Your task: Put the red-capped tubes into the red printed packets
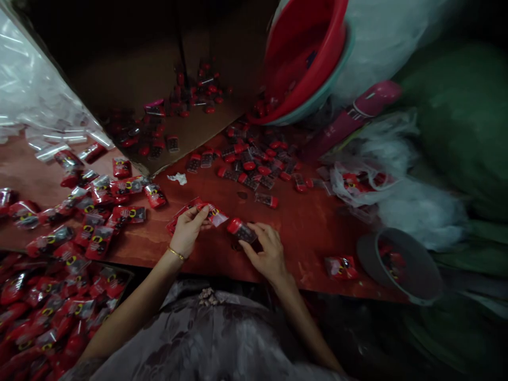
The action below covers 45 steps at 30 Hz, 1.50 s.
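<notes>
My left hand (189, 228), with a gold bracelet at the wrist, pinches a small red printed packet (215, 215) with a clear end. More red wrapping lies under those fingers. In my right hand (266, 247) is a small clear bottle (242, 230) with a red cap and dark contents, its cap pointing left toward the packet. The packet and bottle are close but apart. Just beyond my hands, one similar bottle (265, 200) lies alone on the red table (301, 227), and a pile of such bottles (254, 159) spreads farther back.
Filled red packets (99, 241) cover the left of the table, with many more below its edge. A cardboard box (222, 124) holds bottles. Behind are a tilted red basin (337, 37) and a pink flask (349, 116); a grey basket (369, 254) stands right.
</notes>
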Each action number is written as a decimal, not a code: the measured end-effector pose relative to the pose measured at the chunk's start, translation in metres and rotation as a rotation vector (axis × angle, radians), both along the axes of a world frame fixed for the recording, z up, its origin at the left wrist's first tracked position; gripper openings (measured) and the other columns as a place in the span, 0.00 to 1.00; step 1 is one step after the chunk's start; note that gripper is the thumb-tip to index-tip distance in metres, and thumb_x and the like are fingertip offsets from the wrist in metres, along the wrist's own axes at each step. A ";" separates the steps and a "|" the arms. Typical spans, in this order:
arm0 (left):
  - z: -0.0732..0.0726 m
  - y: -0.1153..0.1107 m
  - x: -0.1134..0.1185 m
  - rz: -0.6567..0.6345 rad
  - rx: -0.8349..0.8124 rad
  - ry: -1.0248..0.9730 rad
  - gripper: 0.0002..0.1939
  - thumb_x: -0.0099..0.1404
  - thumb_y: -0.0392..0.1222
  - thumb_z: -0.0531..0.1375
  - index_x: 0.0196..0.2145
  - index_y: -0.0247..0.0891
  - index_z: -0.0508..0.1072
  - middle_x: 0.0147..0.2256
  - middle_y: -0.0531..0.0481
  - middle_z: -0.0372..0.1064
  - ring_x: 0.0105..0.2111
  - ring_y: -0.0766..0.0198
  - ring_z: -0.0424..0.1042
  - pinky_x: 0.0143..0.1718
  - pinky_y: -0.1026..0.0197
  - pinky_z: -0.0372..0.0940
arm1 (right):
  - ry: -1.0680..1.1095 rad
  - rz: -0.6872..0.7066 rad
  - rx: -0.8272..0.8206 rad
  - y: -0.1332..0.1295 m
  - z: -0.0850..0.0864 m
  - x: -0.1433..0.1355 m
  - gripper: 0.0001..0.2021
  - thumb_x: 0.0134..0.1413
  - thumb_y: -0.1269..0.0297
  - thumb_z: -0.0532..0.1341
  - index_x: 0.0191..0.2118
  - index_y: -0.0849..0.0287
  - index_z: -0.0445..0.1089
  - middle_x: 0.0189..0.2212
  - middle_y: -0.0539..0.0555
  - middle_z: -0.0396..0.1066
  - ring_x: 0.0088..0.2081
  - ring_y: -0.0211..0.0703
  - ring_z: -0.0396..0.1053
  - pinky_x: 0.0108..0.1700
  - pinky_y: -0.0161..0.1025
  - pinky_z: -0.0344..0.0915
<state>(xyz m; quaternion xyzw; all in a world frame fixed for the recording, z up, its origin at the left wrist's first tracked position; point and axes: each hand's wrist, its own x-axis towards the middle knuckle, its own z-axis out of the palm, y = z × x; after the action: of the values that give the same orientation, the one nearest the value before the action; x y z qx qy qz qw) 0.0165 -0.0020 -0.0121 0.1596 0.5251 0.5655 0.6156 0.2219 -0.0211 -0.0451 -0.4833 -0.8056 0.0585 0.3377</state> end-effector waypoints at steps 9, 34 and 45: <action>0.006 -0.002 0.000 -0.058 0.052 0.044 0.21 0.41 0.51 0.69 0.29 0.33 0.75 0.25 0.51 0.73 0.21 0.71 0.69 0.23 0.69 0.64 | 0.017 0.137 0.062 -0.005 0.016 -0.004 0.19 0.52 0.64 0.61 0.51 0.59 0.62 0.39 0.58 0.74 0.40 0.46 0.71 0.45 0.47 0.65; -0.008 -0.012 0.026 -0.019 0.096 -0.035 0.19 0.36 0.40 0.72 0.28 0.34 0.75 0.29 0.51 0.75 0.29 0.66 0.71 0.39 0.61 0.65 | 0.042 0.028 0.088 -0.003 0.014 -0.035 0.19 0.54 0.64 0.58 0.52 0.61 0.61 0.38 0.59 0.73 0.37 0.47 0.72 0.41 0.44 0.69; -0.001 -0.011 0.030 -0.034 0.070 -0.182 0.16 0.41 0.45 0.70 0.24 0.33 0.72 0.23 0.52 0.71 0.23 0.69 0.67 0.30 0.65 0.62 | 0.256 0.066 -0.139 -0.002 0.017 -0.053 0.16 0.54 0.65 0.57 0.50 0.57 0.64 0.39 0.57 0.73 0.40 0.45 0.72 0.42 0.40 0.70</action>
<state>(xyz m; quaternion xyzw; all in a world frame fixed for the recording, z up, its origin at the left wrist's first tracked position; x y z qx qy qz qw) 0.0467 -0.0130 -0.0126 0.1378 0.4441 0.5851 0.6644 0.1691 -0.0233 -0.0282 -0.4676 -0.7654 0.1863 0.4011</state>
